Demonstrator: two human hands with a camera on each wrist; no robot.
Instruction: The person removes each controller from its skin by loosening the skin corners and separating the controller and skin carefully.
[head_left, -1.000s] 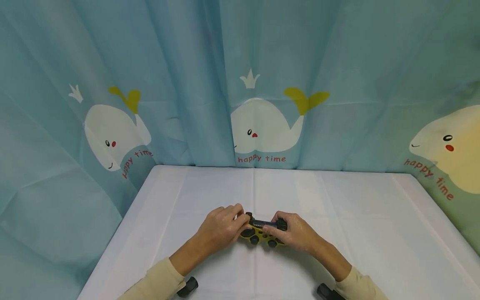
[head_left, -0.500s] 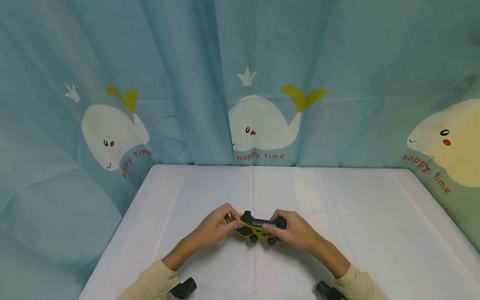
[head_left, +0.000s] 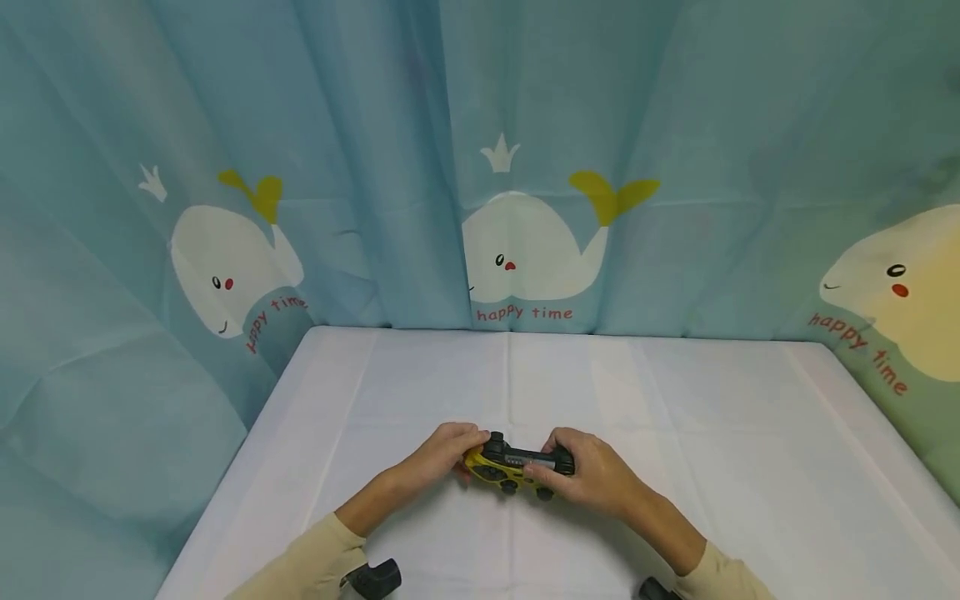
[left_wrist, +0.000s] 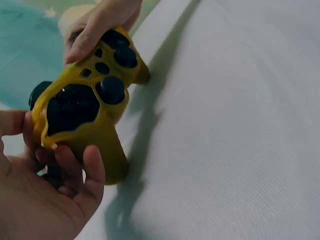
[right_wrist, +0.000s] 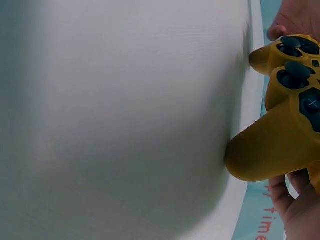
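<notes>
A black game controller in a yellow sleeve is held between both hands, near the middle of the white table; a shadow is cast below it, and clearance from the cloth is judged likely.

One change is noted. Half a second ago the controller's left end was met by the left hand with bunched fingertips; that end is now gripped from the outer side, with fingers laid over the top edge and others curled in below. More yellow is exposed at that end in the head view. By contrast, the right end is gripped by the right hand much as before, its thumb laid across the front.

In the left wrist view, the sleeve's edge is seen bunched around the dark button panel, and a black shoulder button is left projecting past it. The handle is covered. Seating at the left corner is therefore judged incomplete, and the work is judged to be concentrated there, with steadiness supplied from the right. The sleeve's underside is not shown, so its fit there cannot be assessed.
</notes>
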